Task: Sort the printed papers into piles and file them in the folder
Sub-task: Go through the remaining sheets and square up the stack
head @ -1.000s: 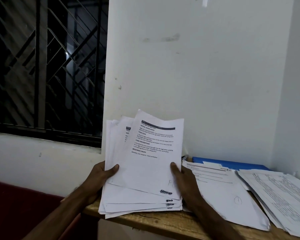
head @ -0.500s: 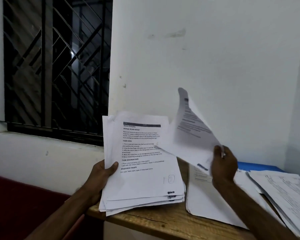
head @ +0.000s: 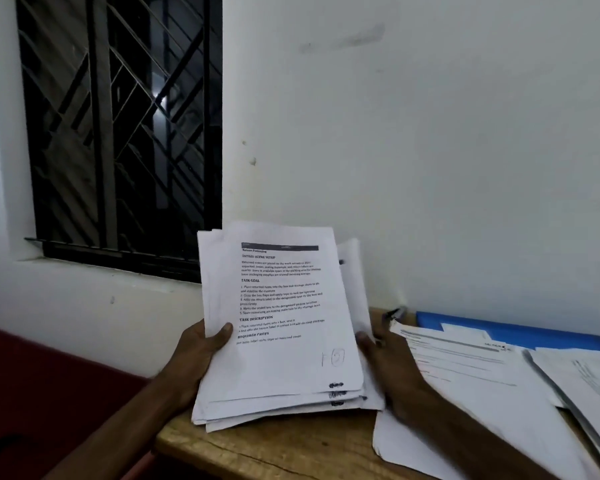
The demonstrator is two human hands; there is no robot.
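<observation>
A thick stack of printed papers [head: 278, 327] stands tilted with its lower edge over the wooden table [head: 278, 448]. My left hand [head: 201, 355] grips the stack's left edge, thumb on the top sheet. My right hand [head: 392, 368] holds the stack's right edge, thumb at the front and fingers behind. To the right, a pile of printed sheets [head: 471, 386] lies flat on the table. Another pile [head: 586, 386] lies at the far right. A blue folder [head: 499, 329] lies behind these piles against the wall, mostly covered.
A white wall rises directly behind the table. A barred window [head: 118, 133] is at the upper left. A dark pen-like object [head: 394, 313] lies near the wall beside the folder. A dark red surface [head: 32, 393] sits below left of the table.
My right hand, which held a single sheet lifted off the stack, has let it go on the right pile and returned to the stack's right edge. The left hand kept its grip.
</observation>
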